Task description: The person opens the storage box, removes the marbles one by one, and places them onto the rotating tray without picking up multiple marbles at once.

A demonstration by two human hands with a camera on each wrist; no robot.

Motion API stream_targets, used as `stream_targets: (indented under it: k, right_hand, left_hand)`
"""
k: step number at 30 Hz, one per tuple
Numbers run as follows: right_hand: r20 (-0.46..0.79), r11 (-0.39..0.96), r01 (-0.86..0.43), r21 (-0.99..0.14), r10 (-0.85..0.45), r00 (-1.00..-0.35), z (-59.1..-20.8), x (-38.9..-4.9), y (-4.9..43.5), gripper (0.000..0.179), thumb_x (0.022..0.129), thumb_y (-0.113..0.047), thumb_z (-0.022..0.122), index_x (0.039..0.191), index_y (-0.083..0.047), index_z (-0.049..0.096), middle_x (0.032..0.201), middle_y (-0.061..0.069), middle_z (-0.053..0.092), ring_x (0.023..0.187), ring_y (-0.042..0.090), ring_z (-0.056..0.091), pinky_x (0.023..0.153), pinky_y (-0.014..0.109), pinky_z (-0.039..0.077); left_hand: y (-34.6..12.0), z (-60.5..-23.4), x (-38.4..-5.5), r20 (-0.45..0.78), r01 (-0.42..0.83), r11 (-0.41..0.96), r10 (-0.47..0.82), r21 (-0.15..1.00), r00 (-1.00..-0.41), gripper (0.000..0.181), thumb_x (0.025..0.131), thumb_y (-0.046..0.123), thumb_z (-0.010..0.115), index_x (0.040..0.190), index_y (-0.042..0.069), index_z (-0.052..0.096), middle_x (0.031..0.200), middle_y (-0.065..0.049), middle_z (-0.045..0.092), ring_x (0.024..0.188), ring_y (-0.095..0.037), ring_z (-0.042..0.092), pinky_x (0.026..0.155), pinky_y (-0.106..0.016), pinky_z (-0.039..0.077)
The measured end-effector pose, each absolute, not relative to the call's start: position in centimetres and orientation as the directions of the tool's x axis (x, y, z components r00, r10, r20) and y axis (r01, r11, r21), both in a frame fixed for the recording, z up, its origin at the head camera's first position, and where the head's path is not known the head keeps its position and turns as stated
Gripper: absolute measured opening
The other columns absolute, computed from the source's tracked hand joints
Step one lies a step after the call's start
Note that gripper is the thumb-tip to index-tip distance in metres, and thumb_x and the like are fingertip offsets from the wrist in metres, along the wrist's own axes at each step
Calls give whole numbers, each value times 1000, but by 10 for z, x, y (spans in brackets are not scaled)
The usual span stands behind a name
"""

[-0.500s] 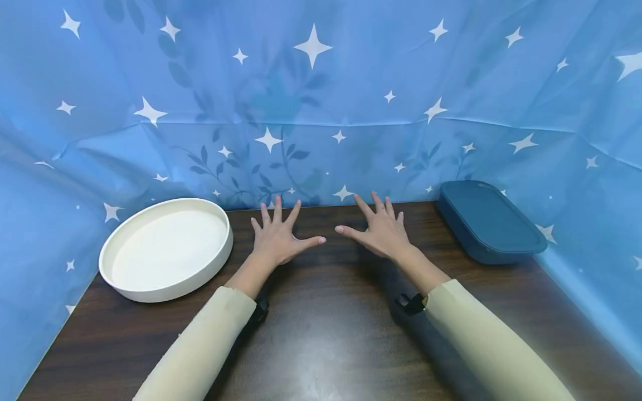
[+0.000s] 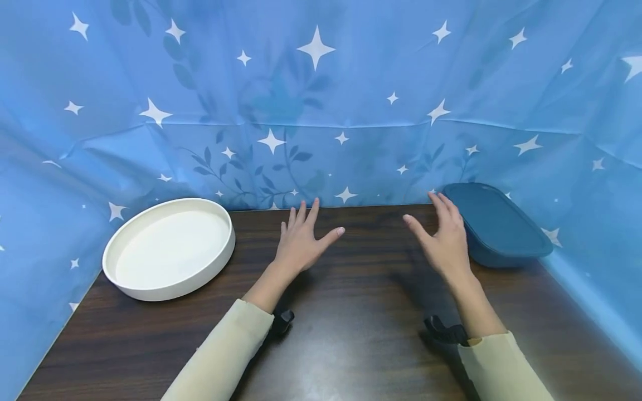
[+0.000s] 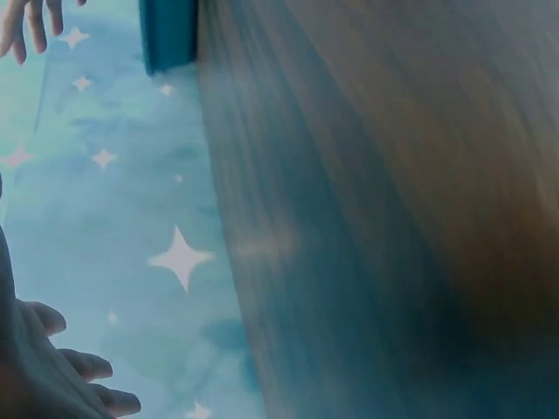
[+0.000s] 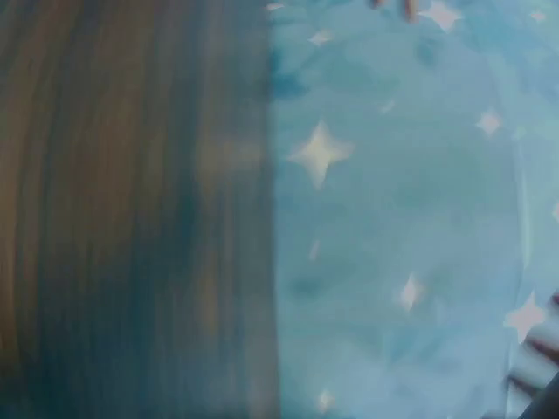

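My left hand [image 2: 299, 243] is held over the middle of the table, fingers spread and thumb out, with nothing in it. Beside the blue lidded container [image 2: 501, 223] my right hand [image 2: 446, 239] hovers with fingers extended and thumb apart; it overlaps the container's left edge in the head view. The container is a rounded rectangular box at the back right. A round white shallow tray [image 2: 170, 245] with a raised rim lies at the back left, left of my left hand. In the left wrist view the container [image 3: 170, 35] shows at the top.
A dark wood-grain table [image 2: 341, 334] runs back to a blue curtain [image 2: 371, 72] with white stars, which also closes in both sides. Black straps [image 2: 446, 331] sit on the wrists, below pale sleeves [image 2: 230, 345].
My right hand has moved right toward the blue container, its fingers drawn closer together. My left hand has shifted right, away from the white tray. The tray and container stay put.
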State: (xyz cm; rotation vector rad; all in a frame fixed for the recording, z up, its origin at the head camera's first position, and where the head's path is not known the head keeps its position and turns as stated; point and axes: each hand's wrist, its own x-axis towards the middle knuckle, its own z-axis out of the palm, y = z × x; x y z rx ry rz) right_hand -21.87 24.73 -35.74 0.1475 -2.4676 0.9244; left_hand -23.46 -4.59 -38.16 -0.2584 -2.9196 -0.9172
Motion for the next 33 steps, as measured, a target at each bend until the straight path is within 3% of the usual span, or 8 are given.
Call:
stream_targets:
  k: [6, 15, 19, 24, 29, 33]
  right_hand:
    - [674, 730, -351, -586, 198, -711, -356, -217, 283, 60, 90, -34, 74, 143, -11, 58, 151, 18, 52, 144, 39, 43, 117, 62, 29]
    - [641, 763, -173, -623, 370, -673, -361, -215, 341, 60, 91, -35, 71, 143, -9, 57, 150, 20, 52, 144, 38, 41, 118, 60, 26]
    - [578, 736, -75, -673, 460, -674, -366, -214, 365, 60, 94, -36, 65, 147, -10, 53, 153, 17, 48, 146, 36, 36, 121, 58, 21]
    - [491, 636, 16, -771, 611, -621, -375, -211, 390, 58, 96, -35, 62, 147, -11, 52, 154, 15, 47, 147, 32, 35, 122, 48, 20]
    - [206, 368, 148, -918, 762, -614, -372, -207, 407, 60, 97, -41, 56, 153, -22, 44, 163, 6, 35, 153, 21, 27, 126, 38, 17]
    - [28, 175, 199, -964, 814, -580, -373, -204, 418, 59, 97, -39, 58, 153, -28, 44, 163, -6, 35, 153, 12, 25, 126, 31, 17]
  left_hand:
    - [-22, -380, -224, 129, 211, 765, 168, 609, -977, 98, 89, 78, 45, 163, 33, -1, 173, -6, 5, 159, -36, 6, 122, -65, 12]
    - [6, -382, -221, 123, 194, 630, 156, 752, -980, 93, 94, 67, 51, 164, 29, 2, 172, -6, 7, 159, -33, 10, 124, -60, 17]
    - [18, -382, -219, 107, 175, 553, 153, 815, -982, 88, 98, 57, 53, 164, 29, 2, 172, -5, 6, 159, -30, 12, 123, -58, 22]
    - [38, -388, -219, 108, 182, 533, 167, 826, -980, 84, 99, 51, 54, 164, 29, 5, 172, -4, 9, 158, -29, 17, 122, -56, 27]
    - [58, -397, -220, 100, 186, 503, 194, 844, -976, 81, 100, 50, 53, 164, 29, 8, 172, -2, 13, 156, -30, 23, 120, -57, 29]
    - [70, -401, -221, 58, 117, 363, 170, 925, -984, 78, 100, 50, 52, 164, 26, 15, 170, -5, 20, 155, -32, 27, 119, -58, 30]
